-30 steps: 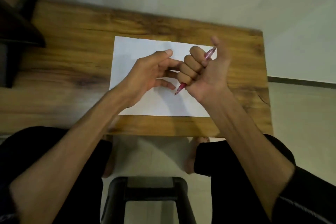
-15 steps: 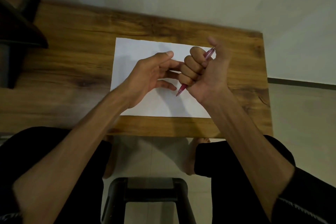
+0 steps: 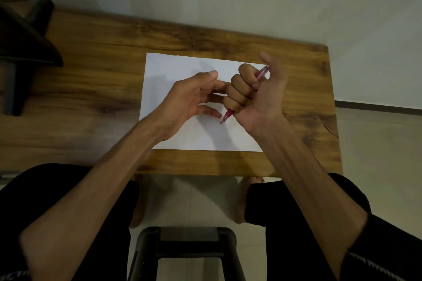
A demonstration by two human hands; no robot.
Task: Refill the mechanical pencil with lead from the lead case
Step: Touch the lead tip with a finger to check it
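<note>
My right hand (image 3: 260, 102) grips a red translucent mechanical pencil (image 3: 262, 74) in a fist above the white paper sheet (image 3: 180, 66). The thumb sticks up. The pencil's tip (image 3: 225, 118) points down toward me, and its back end juts out beside the thumb. My left hand (image 3: 187, 100) is just left of the fist, its fingers stretched toward it. The index and middle fingertips are hidden behind the right knuckles. No lead case shows in the view.
The paper lies on a wooden table (image 3: 91, 70) whose right edge is near my right wrist. A dark object (image 3: 22, 48) stands at the table's far left. A black stool frame (image 3: 189, 242) is between my knees below.
Both hands keep almost the same pose over the paper. The left hand has edged very slightly toward the right fist.
</note>
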